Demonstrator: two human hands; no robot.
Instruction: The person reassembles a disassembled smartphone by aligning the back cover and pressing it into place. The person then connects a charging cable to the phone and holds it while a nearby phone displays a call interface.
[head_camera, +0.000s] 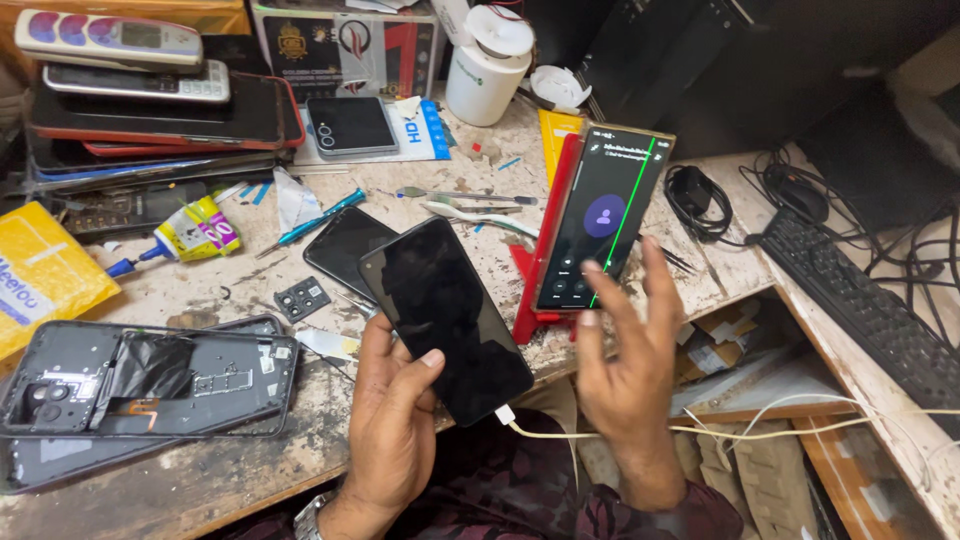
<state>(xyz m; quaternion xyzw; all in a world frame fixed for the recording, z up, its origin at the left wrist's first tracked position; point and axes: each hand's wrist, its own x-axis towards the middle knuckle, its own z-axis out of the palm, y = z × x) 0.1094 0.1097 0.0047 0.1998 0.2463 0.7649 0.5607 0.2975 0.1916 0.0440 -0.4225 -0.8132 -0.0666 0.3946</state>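
My left hand (392, 420) grips a black smartphone (440, 315) with a dark screen, held over the table edge; a white cable (620, 432) is plugged into its lower end. My right hand (628, 360) is raised with fingers spread, fingertips touching the lower part of a second phone (602, 225). That phone leans upright against a red stand (545, 250); its screen is lit, with a purple round icon and a green vertical line. Another dark phone (340, 245) lies flat just behind the one I hold.
An opened phone back frame (140, 380) lies at the left. Stacked phones (150, 110), a glue tube (190, 235), a blue tool (320, 220), tweezers (460, 195) and a white cup (485, 80) crowd the worn table (250, 460). A keyboard (860, 300) and cables lie right.
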